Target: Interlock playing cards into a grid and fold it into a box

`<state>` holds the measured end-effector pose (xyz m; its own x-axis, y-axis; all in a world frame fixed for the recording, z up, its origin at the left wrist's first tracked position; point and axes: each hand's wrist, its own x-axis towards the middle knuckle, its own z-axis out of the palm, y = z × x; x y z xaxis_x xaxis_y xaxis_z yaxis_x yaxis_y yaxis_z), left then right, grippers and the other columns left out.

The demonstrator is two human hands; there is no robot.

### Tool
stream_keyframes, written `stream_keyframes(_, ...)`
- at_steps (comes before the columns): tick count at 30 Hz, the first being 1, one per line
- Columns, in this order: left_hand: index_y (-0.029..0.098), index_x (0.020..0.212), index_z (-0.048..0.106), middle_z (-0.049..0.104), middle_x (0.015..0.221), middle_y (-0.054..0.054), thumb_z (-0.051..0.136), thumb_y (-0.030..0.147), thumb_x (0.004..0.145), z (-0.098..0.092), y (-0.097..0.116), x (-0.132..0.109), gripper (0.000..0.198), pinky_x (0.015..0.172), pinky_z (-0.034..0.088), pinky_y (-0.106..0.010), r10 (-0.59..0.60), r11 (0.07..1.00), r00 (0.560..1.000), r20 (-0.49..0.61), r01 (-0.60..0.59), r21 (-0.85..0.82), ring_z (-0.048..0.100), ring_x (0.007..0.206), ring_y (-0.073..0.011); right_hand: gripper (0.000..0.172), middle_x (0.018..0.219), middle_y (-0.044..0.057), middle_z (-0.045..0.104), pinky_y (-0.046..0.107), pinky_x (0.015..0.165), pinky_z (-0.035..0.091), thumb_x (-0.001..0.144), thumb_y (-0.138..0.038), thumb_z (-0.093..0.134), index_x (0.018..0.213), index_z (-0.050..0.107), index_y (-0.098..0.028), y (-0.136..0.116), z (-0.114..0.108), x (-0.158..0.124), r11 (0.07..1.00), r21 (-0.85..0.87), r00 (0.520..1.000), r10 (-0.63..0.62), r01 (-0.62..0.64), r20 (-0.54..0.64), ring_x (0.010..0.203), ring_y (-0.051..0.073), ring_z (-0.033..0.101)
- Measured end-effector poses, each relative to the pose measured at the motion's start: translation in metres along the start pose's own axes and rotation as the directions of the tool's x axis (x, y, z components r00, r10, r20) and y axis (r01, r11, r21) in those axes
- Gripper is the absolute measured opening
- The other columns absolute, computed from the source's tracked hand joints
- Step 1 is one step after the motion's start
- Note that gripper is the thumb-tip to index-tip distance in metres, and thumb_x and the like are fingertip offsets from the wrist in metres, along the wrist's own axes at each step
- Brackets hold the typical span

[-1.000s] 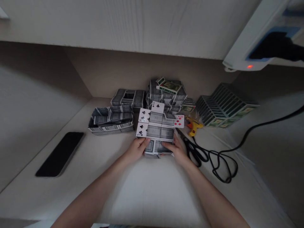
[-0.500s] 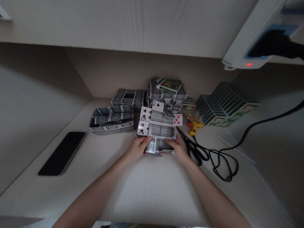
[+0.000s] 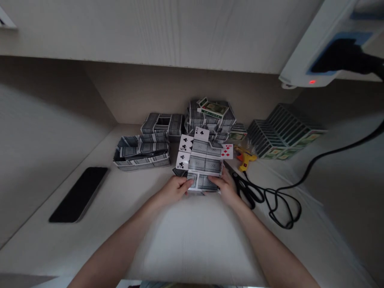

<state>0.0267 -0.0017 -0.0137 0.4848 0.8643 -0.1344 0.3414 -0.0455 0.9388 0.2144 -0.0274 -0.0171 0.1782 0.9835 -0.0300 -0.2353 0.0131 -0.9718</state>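
Observation:
A piece made of joined playing cards (image 3: 205,164) is held near the middle of the desk, mostly showing patterned grey backs. Clubs cards (image 3: 183,160) stick out at its left and top, and a diamonds card (image 3: 227,151) at its right. My left hand (image 3: 177,187) grips the lower left edge, thumb on top. At the lower right edge my right hand (image 3: 224,185) pinches the same piece, also with the thumb on top. The fingers beneath are mostly hidden.
Behind stand card-covered boxes (image 3: 210,116) and an open card box (image 3: 142,154). A phone (image 3: 78,195) lies left. To the right are black-handled scissors (image 3: 247,190), a yellow glue gun (image 3: 247,158), its looped cable (image 3: 289,224) and stacked card packs (image 3: 282,134). A power strip (image 3: 300,76) hangs above.
The card piece has shifted slightly right, and its lower flap looks flatter. My left hand has moved a little right and down; my right hand keeps its grip.

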Motion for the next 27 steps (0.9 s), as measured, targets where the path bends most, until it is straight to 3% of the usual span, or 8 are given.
stream_keyframes(4, 0.018, 0.047, 0.044, 0.041, 0.038, 0.005, 0.045, 0.058, 0.076, 0.002, -0.004, 0.000, 0.050, 0.037, 0.024, -0.021, -0.021, 0.997, 0.999, -0.026, 0.023, 0.067, 0.037, 0.035, -0.0084, 0.053, 0.109, 0.003, 0.063, 0.043, 0.094, 0.040, 0.060, -0.023, 0.066, 0.110, 0.051, -0.024, 0.004, -0.002, 0.003, 1.000, 0.006, 1.000, -0.010, 0.010, 0.002, 0.103, 0.024, 0.056)
stream_keyframes(7, 0.017, 0.047, 0.047, 0.046, 0.040, 0.003, 0.046, 0.055, 0.077, 0.002, -0.001, 0.000, 0.049, 0.042, 0.029, -0.021, 0.049, 0.994, 0.994, -0.097, -0.038, 0.105, 0.043, 0.042, -0.0098, 0.052, 0.110, 0.003, 0.064, 0.043, 0.092, 0.042, 0.061, -0.023, 0.065, 0.111, 0.052, -0.023, 0.006, -0.003, 0.004, 0.998, 0.054, 1.000, 0.024, -0.023, -0.012, 0.104, 0.026, 0.057)
stream_keyframes(11, 0.015, 0.070, 0.062, 0.063, 0.064, -0.002, 0.050, 0.051, 0.076, -0.002, 0.004, 0.004, 0.039, 0.054, 0.039, -0.023, 0.100, 0.990, 0.970, -0.222, -0.119, -0.076, 0.054, 0.061, -0.0150, 0.048, 0.108, 0.004, 0.065, 0.042, 0.089, 0.044, 0.061, -0.024, 0.065, 0.108, 0.055, -0.022, 0.002, -0.001, 0.002, 0.994, 0.088, 0.998, 0.068, -0.067, -0.011, 0.102, 0.027, 0.058)
stream_keyframes(14, 0.012, 0.086, 0.064, 0.067, 0.082, -0.007, 0.056, 0.047, 0.073, -0.007, 0.001, 0.009, 0.038, 0.063, 0.043, -0.026, 0.017, 0.961, 0.925, -0.379, -0.119, -0.248, 0.059, 0.073, -0.0196, 0.046, 0.108, 0.003, 0.065, 0.040, 0.091, 0.042, 0.061, -0.022, 0.067, 0.106, 0.057, -0.022, -0.006, 0.001, -0.002, 0.996, 0.057, 0.993, 0.062, -0.068, 0.102, 0.102, 0.025, 0.058)
stream_keyframes(17, 0.012, 0.082, 0.064, 0.068, 0.085, -0.008, 0.062, 0.043, 0.069, -0.012, -0.006, 0.013, 0.033, 0.071, 0.044, -0.029, -0.022, 0.964, 0.873, -0.488, -0.111, -0.243, 0.059, 0.079, -0.0210, 0.040, 0.103, 0.005, 0.067, 0.040, 0.087, 0.045, 0.061, -0.025, 0.067, 0.101, 0.061, -0.021, -0.013, -0.001, -0.006, 0.985, 0.084, 0.959, 0.127, -0.152, 0.255, 0.099, 0.026, 0.060)
stream_keyframes(23, 0.014, 0.072, 0.064, 0.069, 0.078, -0.007, 0.058, 0.041, 0.073, -0.013, -0.009, 0.013, 0.028, 0.065, 0.044, -0.028, 0.024, 0.996, 0.873, -0.488, -0.064, -0.066, 0.060, 0.073, -0.0209, 0.034, 0.088, 0.006, 0.071, 0.040, 0.074, 0.051, 0.067, -0.039, 0.061, 0.095, 0.065, -0.020, -0.017, -0.008, -0.006, 0.941, 0.149, 0.927, 0.255, -0.303, 0.275, 0.090, 0.028, 0.065)
stream_keyframes(27, 0.014, 0.074, 0.065, 0.070, 0.081, -0.008, 0.058, 0.041, 0.073, -0.014, -0.008, 0.013, 0.028, 0.068, 0.044, -0.029, 0.043, 0.994, 0.875, -0.482, -0.086, -0.068, 0.061, 0.077, -0.0218, 0.039, 0.084, 0.007, 0.072, 0.040, 0.071, 0.052, 0.074, -0.053, 0.054, 0.090, 0.067, -0.020, -0.009, -0.008, -0.001, 0.919, 0.176, 0.919, 0.305, -0.353, 0.250, 0.086, 0.026, 0.066)
